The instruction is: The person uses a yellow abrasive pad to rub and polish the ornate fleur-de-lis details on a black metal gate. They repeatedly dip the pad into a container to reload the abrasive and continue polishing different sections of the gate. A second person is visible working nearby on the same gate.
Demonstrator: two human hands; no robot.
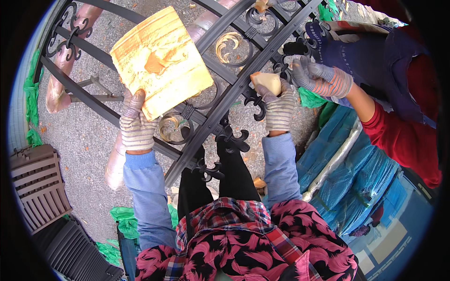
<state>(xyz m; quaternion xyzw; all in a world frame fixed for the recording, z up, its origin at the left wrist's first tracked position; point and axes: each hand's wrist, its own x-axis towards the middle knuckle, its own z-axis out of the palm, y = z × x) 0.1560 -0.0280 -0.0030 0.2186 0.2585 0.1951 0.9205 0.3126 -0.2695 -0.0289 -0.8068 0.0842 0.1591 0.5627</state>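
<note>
My left hand point(136, 122), in a striped work glove, grips the lower edge of a yellowish board point(161, 61) smeared with tan paste and holds it above the metalwork. My right hand point(277, 104), gloved the same way, holds a small pale sponge-like pad point(267, 82) pressed against a bar of a black wrought-iron gate panel point(225, 100) with scrolls and gold leaf ornaments. Another person's gloved hand point(321, 78), on a red sleeve, grips the same ironwork just right of mine.
The gate panel lies over gravel ground point(89, 136) on wrapped pinkish supports point(58, 89). Brown plastic crates point(37, 185) stack at the left. Blue wrapped bundles point(356, 178) lie at the right. Green plastic scraps point(123, 219) sit near my legs.
</note>
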